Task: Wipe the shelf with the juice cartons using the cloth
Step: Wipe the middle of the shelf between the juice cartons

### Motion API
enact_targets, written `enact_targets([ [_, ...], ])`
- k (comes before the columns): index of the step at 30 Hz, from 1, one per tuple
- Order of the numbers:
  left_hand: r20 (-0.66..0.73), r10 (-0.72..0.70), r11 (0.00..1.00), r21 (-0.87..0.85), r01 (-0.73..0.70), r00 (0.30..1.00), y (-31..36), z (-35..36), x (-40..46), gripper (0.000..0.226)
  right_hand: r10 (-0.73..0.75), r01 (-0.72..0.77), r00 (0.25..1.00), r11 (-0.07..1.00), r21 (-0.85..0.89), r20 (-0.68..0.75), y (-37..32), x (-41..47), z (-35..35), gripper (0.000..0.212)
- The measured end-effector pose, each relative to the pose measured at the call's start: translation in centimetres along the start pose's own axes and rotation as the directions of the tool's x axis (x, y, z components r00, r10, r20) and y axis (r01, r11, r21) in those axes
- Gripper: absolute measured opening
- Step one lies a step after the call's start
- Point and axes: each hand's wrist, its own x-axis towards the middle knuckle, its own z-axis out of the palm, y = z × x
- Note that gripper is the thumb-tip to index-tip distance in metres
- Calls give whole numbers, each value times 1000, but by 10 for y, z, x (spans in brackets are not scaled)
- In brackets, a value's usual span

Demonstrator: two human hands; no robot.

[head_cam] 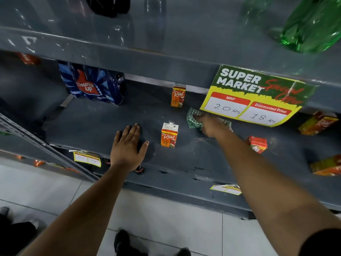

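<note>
Head view: right hand (209, 126) presses a bunched cloth (192, 118) onto the shelf (96, 124), mid-wipe behind an upright juice carton (168, 134); left hand (127, 146) rests flat, empty. Next, probably sweep around cartons.

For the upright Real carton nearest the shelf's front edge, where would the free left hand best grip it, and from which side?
Probably around the front carton across its flat sides at mid-height, coming from its left: it stands upright with clear shelf there, and the left hand lies open beside it.
</note>
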Motion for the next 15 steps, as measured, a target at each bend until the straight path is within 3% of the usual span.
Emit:
enact_targets([
  [3,5,-1,1000,4,1,1000,-3,-2,8,76,-66,72,992,996,-59,107,-11,-23,4,73],
  [7,29,-19,999,29,18,999,-14,3,1,77,-130,135,976,991,-17,178,-31,-72,21,72],
  [11,43,-30,999,27,29,999,-19,7,-4,77,-195,209,941,978,-23,277,-29,-107,42,89],
  [15,53,-29,999,23,28,998,-19,8,-6,77,-191,159,902,981,112,388,-29,-123,23,77],
])
